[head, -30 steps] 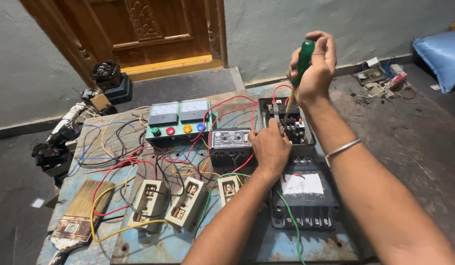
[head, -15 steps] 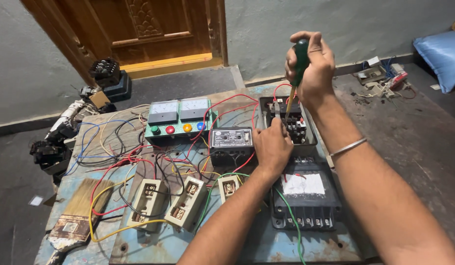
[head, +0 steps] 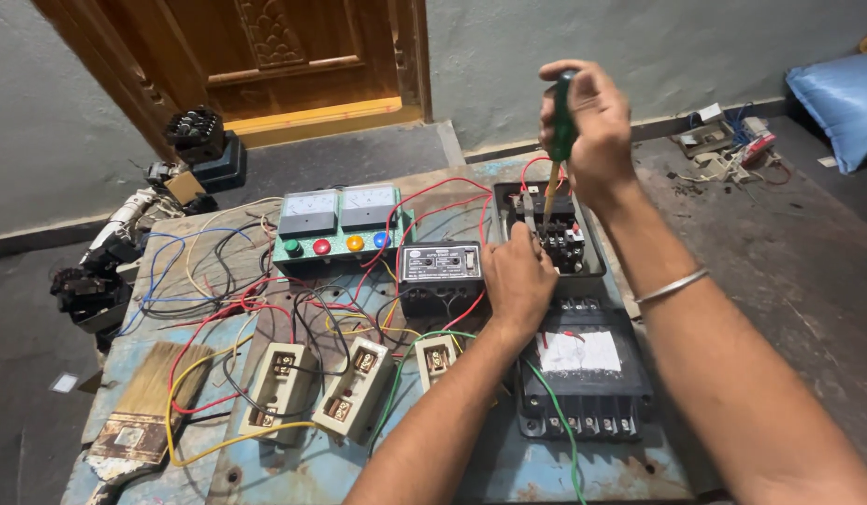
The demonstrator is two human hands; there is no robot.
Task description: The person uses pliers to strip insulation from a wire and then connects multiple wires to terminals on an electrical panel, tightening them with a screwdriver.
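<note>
Standing upright, the green-handled screwdriver (head: 558,140) sits clamped in right hand (head: 592,126) fingers; left hand (head: 517,281) curled on the black contactor (head: 555,234)

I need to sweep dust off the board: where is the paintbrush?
In the head view the paintbrush lies at the board's near left corner, left of the cream fuse holders, beside looping yellow wire.

Head view, steeply down, close overhead

Bare forearms, no sleeves; a thin silver bangle (head: 672,285) circles the right wrist
</note>
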